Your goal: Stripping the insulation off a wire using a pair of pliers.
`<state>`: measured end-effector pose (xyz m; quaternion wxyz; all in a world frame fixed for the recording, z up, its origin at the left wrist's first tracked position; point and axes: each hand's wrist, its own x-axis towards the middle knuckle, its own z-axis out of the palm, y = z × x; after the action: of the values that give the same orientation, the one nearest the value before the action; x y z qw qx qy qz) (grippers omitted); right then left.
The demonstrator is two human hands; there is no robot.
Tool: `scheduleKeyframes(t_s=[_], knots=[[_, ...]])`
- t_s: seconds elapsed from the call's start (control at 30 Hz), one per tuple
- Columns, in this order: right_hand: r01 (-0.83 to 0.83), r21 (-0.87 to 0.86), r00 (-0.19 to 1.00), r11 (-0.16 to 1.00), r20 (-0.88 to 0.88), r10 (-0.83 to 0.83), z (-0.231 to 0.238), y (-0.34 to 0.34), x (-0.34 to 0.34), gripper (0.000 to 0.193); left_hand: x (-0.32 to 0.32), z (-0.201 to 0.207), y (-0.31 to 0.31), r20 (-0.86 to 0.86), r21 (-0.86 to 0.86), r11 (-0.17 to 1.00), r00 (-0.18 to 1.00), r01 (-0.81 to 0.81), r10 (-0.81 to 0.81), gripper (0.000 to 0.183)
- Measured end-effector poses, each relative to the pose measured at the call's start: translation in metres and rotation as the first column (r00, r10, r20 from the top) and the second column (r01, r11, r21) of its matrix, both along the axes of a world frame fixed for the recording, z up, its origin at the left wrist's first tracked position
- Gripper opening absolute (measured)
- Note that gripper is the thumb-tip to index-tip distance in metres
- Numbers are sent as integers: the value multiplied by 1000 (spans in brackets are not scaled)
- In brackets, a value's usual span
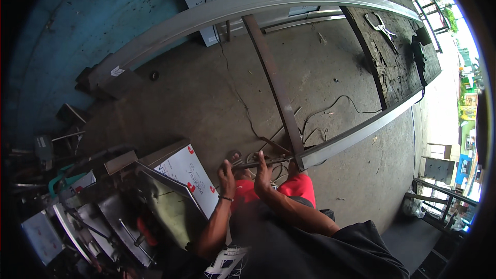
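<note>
Keep the thin dark bar (247,166) steady

The thin dark bar is low down, near the person's red shorts (305,188). The left hand (226,180) is at its left part. The right hand (263,176) is a bit to the right, thumb up. The hands are apart, and I can't tell how tightly either one pinches the bar, because the fingers are partly hidden.

Just right of the hands is the near end of a brown crossbar (271,77), by a grey beam (361,132). I can't tell if the thin dark bar touches them.

To do this well, I think both hands should hold evenly and keep the bar straight. Fingertips should stay off any sharp ends. Feet should mind the black cord (346,97) on the floor (320,67).
</note>
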<state>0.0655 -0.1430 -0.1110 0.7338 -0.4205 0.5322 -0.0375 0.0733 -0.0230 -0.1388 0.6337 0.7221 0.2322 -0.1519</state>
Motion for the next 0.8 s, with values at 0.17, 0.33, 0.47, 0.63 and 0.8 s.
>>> scheduleKeyframes(t_s=[0.17, 0.33, 0.47, 0.63, 0.8], knots=[[76, 364, 967, 928, 201, -158, 28, 22, 16, 36, -28, 59, 35, 364, 272, 956, 908, 110, -208, 37], [-138, 498, 754, 856, 614, -235, 108, 24, 53, 31, -23, 151, 42, 632, 668, 743, 548, -29, -548, 33], [-291, 342, 514, 893, 844, -155, 187, 4, 83, 21, -16, 214, -21, 622, 489, 807, 781, -331, -56, 46], [-331, 70, 265, 941, 964, 21, 244, -54, 110, 21, -7, 267, -65, 95, -106, 984, 984, -142, 152, 52], [-345, 187, 203, 920, 972, -121, 263, -89, 102, 24, 12, 287, -78, 769, 624, 743, 359, -242, -529, 40]])
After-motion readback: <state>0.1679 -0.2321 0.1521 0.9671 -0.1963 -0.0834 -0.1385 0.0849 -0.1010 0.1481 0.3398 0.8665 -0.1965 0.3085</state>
